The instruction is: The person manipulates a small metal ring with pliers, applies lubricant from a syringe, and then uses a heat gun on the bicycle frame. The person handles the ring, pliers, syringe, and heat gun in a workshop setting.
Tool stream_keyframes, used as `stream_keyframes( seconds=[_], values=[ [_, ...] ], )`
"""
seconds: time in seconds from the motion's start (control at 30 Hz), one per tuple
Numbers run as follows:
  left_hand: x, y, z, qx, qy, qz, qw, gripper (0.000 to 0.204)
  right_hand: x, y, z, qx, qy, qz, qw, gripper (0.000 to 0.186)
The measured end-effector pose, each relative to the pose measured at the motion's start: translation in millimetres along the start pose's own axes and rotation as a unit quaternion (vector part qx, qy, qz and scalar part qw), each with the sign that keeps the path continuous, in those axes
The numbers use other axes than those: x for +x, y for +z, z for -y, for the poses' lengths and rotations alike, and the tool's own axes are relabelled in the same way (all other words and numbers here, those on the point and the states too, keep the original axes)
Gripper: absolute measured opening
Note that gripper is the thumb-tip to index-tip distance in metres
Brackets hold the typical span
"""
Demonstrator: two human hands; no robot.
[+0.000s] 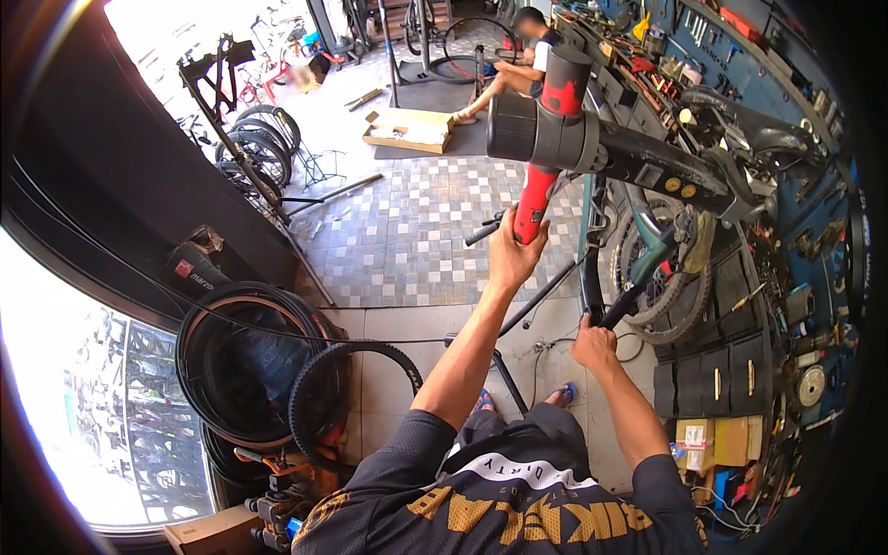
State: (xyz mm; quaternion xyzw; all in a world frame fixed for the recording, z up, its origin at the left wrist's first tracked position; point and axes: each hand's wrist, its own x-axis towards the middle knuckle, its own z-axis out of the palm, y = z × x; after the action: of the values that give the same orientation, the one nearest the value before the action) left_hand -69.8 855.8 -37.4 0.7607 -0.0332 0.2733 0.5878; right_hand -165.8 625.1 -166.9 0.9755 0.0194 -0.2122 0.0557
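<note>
My left hand is wrapped around the lower end of a red tube. This tube stands upright through the black clamp head of a repair stand, and a red and black piece shows above the clamp. Lower and to the right, my right hand has its fingers curled at the bottom of a dark green and black bicycle frame. One fingertip points up against the black tubing there. What lies under the curled fingers is partly hidden. The clamp's thick black arm runs off toward the right.
A bicycle wheel stands behind the frame. Tyres are stacked at the left, beside a dark wall. Black drawers and a tool wall line the right. Farther off, another person sits near an open cardboard box.
</note>
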Motion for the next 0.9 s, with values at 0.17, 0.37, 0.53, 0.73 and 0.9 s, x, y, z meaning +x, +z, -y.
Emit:
stream_keyframes(
  seconds=[0.17, 0.37, 0.53, 0.73, 0.9],
  values=[
    [-1.6, -1.0, -0.1, -0.012, -0.043, 0.019, 0.999, 0.038, -10.5, 0.0, 7.2, 0.013, -0.019, -0.007, 1.0, 0.083],
    [-1.3, -2.8, -2.4, -0.018, -0.03, 0.02, 0.999, 0.039, -5.5, 0.7, 7.6, 0.019, -0.008, 0.009, 1.0, 0.09],
    [-1.7, -2.5, -3.5, -0.026, -0.036, 0.019, 0.999, 0.039, -1.2, 7.2, 8.8, 0.026, 0.01, -0.005, 1.0, 0.094],
    [-0.9, -2.8, -1.4, -0.041, -0.046, 0.016, 0.998, 0.037, 3.1, 5.9, 11.0, 0.015, 0.0, 0.013, 1.0, 0.096],
    [-0.3, -2.2, 1.0, -0.039, -0.046, 0.015, 0.998, 0.038, 0.1, 4.2, 12.2, 0.002, 0.032, -0.012, 0.999, 0.092]
  ],
)
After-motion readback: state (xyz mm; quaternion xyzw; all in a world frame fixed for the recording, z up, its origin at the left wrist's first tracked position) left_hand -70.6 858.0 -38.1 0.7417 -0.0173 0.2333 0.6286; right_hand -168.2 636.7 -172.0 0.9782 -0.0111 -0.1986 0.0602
